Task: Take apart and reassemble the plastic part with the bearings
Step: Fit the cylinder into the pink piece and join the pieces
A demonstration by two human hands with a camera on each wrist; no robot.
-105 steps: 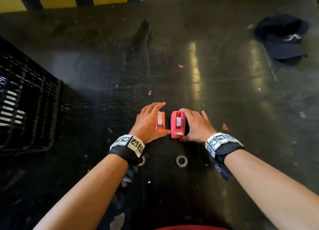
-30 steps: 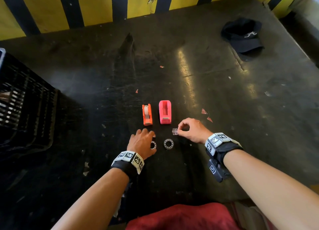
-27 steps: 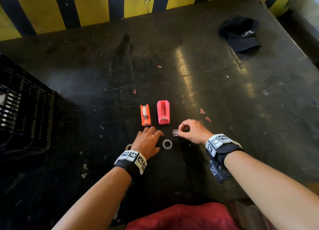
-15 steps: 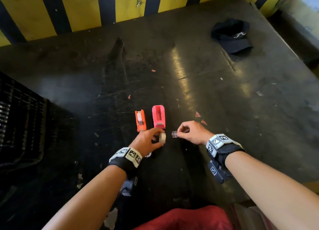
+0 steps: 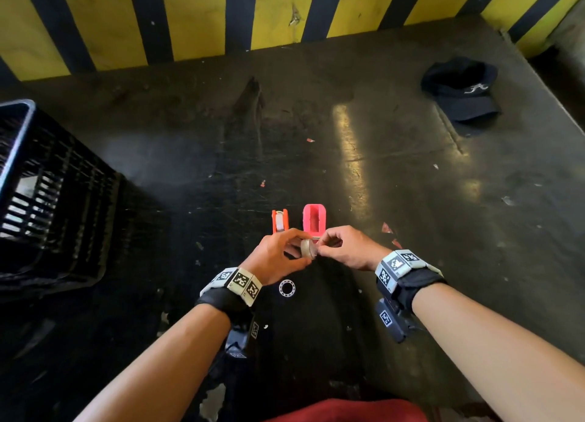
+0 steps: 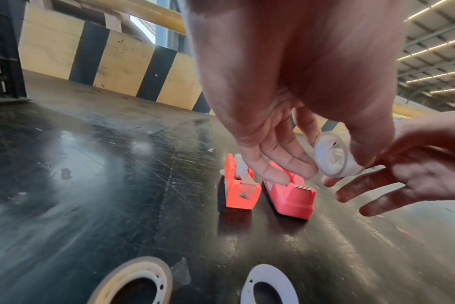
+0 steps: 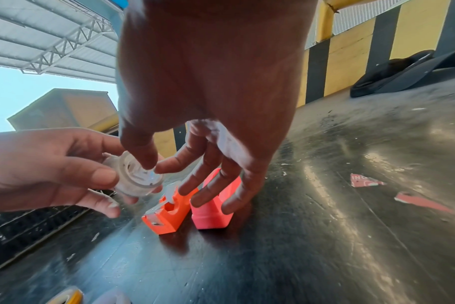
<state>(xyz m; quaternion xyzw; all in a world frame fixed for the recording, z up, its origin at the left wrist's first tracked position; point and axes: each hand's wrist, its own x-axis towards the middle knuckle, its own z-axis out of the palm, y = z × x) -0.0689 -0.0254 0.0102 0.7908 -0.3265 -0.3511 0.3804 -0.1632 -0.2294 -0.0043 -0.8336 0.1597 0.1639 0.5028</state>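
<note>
My left hand (image 5: pixel 297 247) grips a round translucent white spool (image 5: pixel 308 248) by its rim, just above the table. My right hand (image 5: pixel 323 242) meets it from the right. In the right wrist view its thumb and forefinger pinch a small clear piece (image 7: pixel 149 170) at the hub of the spool (image 7: pixel 133 179). Its other fingers hang loose. Just beyond the hands stand an orange plastic holder (image 5: pixel 279 220) and a pink one (image 5: pixel 314 218), side by side. A bearing-like ring (image 5: pixel 287 287) lies on the table by my left wrist. The left wrist view shows two rings (image 6: pixel 133 281) (image 6: pixel 268 286) lying there.
A black slatted crate (image 5: pixel 47 200) stands at the left. A dark cap (image 5: pixel 459 95) lies at the far right. A yellow and black striped wall (image 5: pixel 285 16) closes the back. Small red scraps (image 5: pixel 387 228) lie right of the hands on the dark scratched table (image 5: pixel 411 200).
My left hand has picked the spool up from the table and lifted it. My right hand has moved left with the clear piece until both hands meet in front of the pink holder.
</note>
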